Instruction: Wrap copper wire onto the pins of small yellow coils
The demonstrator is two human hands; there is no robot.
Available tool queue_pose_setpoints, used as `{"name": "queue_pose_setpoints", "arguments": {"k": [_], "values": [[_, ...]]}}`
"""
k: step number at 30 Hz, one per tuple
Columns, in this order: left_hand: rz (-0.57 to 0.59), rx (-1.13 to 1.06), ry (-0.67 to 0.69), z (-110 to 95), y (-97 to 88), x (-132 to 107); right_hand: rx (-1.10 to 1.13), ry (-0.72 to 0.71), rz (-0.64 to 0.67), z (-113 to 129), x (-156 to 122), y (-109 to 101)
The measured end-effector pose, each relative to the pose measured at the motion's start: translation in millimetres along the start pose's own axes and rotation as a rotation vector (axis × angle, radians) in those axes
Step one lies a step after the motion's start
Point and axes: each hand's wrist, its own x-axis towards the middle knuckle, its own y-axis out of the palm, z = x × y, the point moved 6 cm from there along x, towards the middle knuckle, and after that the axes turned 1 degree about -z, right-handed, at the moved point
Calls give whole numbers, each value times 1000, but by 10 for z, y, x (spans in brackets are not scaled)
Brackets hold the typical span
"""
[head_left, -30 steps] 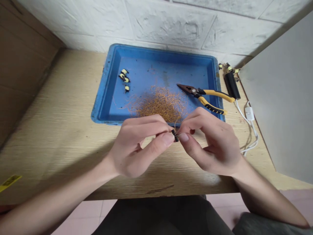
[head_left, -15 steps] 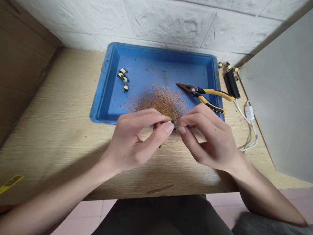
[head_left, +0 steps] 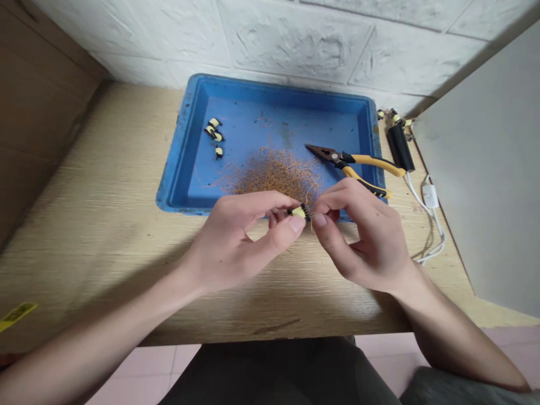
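My left hand (head_left: 247, 239) pinches a small transformer (head_left: 299, 212) between thumb and fingers. It has a black body, a yellow tape band and metal pins facing right. My right hand (head_left: 360, 233) is closed in a pinch at the pin side, on a thin wire end (head_left: 312, 218) coming off the transformer. Both hands are just over the near rim of a blue tray (head_left: 171, 169). Behind them in the tray lies a heap of copper-coloured wire clippings (head_left: 278, 174). Several similar transformers (head_left: 216, 135) sit at the tray's left side.
Long-nose pliers (head_left: 354, 163) with yellow and black handles rest across the tray's right rim. Right of the tray are a black cylinder (head_left: 400, 147) with a white cable and inline switch (head_left: 430, 195), and more transformers (head_left: 395, 117). A yellow label (head_left: 17, 316) is at the table's left.
The transformer has turned in my left fingers, so more of its yellow band and its pins show. Both hands have shifted slightly to the right.
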Motion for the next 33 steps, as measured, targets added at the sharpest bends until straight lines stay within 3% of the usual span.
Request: {"name": "queue_pose_setpoints", "arguments": {"k": [3, 12, 33], "values": [[5, 28, 3, -22, 5, 21, -6, -14, 20, 3, -3, 11], [-124, 177, 7, -9, -47, 21, -185, -121, 44, 22, -11, -7], [-227, 450, 267, -53, -30, -55, -270, -181, 111, 24, -25, 30]]}}
